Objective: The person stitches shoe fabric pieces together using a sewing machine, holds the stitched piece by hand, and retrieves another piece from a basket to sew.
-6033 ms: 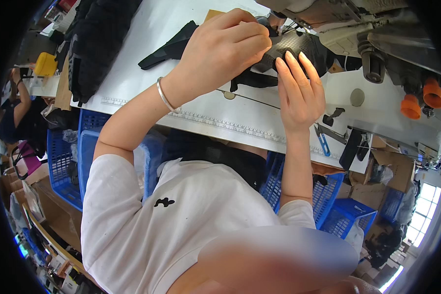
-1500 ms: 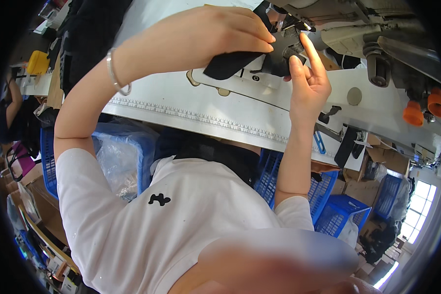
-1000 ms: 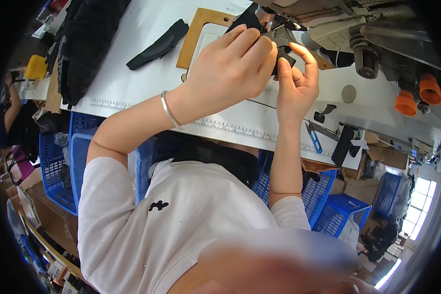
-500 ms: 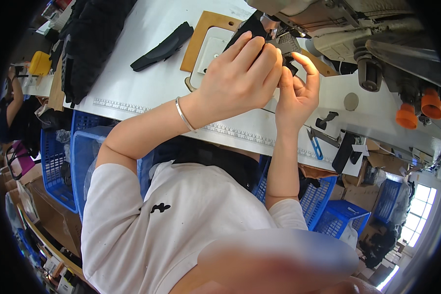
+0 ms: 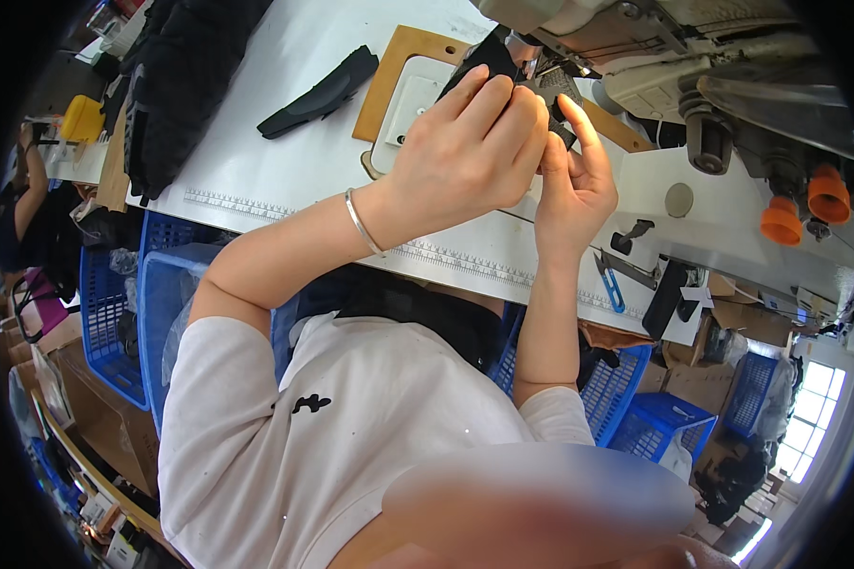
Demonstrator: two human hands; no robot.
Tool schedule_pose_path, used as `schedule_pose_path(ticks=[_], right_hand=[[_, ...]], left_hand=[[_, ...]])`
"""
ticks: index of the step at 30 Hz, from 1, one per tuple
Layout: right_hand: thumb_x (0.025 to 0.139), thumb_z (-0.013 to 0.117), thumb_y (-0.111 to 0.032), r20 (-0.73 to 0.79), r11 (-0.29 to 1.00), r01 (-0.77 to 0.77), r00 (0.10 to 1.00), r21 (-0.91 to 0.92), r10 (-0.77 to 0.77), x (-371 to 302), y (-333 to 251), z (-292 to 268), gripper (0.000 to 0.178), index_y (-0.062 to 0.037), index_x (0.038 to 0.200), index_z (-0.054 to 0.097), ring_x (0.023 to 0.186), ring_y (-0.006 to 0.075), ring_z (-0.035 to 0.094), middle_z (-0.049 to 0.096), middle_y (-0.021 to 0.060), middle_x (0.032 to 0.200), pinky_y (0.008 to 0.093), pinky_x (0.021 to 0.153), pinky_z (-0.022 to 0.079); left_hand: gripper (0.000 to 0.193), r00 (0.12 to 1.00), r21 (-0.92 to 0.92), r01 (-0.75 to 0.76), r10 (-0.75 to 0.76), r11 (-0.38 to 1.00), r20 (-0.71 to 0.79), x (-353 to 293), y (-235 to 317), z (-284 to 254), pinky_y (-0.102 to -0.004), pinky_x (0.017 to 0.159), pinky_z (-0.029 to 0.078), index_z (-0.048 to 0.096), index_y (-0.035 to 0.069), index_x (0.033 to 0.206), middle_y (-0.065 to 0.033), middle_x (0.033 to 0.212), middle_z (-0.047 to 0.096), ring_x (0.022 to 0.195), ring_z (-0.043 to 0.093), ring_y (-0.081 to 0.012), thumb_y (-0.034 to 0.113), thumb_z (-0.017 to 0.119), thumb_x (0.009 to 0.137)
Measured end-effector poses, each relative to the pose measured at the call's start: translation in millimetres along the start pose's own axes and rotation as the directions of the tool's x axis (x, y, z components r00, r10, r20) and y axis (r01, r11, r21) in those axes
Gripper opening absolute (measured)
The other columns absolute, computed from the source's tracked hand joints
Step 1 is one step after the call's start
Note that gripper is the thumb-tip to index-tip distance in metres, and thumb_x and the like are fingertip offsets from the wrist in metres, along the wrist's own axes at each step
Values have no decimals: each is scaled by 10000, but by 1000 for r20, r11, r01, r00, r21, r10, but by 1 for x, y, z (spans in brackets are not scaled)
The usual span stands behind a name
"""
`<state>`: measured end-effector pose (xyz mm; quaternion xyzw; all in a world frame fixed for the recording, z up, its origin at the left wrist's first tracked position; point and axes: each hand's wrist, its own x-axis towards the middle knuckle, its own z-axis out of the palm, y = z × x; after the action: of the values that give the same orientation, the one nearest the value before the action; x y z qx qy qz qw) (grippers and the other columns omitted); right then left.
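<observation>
Both my hands are close together at the needle area of a sewing machine. My left hand, a silver bangle on its wrist, is curled closed over a black fabric piece, which shows beyond its knuckles. My right hand is beside it, thumb against the left fingers and index finger bent toward a dark edge of the work. Its pinch seems closed on the same fabric, though the left fingers partly hide this. Another black fabric piece lies on the white table to the left.
A pile of black pieces lies at the far left. Printed ruler marks run along the table's front edge. Blue-handled snips and a small black part lie at right. Blue baskets stand below; orange cups hang from the machine.
My right index finger has straightened slightly and shifted a little left. My left hand stays closed in nearly the same place, and the view has shifted slightly.
</observation>
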<state>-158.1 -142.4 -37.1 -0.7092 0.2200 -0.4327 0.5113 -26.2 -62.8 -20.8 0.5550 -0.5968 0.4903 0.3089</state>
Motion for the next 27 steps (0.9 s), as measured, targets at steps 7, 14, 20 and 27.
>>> schedule_pose_path(ticks=[7,14,20,27], right_hand=[[1013,606,-62,-25,998,41,999,-39,-42,1,-2,2,388,-11,1398,597,746,34,643,727,17,816,196,721,522],[1010,607,-61,-18,998,44,999,-51,-45,2,-4,1,382,-8,1388,606,751,35,643,728,16,835,199,715,524],[1010,602,-57,-17,997,34,999,-68,-35,1,-5,1,381,-3,1387,606,745,32,631,726,16,831,192,706,506],[1007,606,-59,-32,996,20,999,-87,-23,0,-7,2,383,-13,1387,610,730,27,618,723,5,824,183,695,489]], left_hand=[[253,992,-4,99,-99,995,73,2,6,-7,-367,852,618,723,7,953,-61,949,655,924,684,-222,57,715,705],[241,991,-20,120,-119,993,59,2,5,-7,-360,850,618,727,19,949,-49,948,657,937,689,-219,52,721,710],[255,991,-45,121,-118,992,60,1,4,-7,-356,844,617,727,16,958,-49,952,659,949,689,-223,48,721,705],[266,991,-77,115,-110,990,74,1,1,-9,-359,861,615,727,10,966,-52,967,665,955,687,-223,46,717,703]])
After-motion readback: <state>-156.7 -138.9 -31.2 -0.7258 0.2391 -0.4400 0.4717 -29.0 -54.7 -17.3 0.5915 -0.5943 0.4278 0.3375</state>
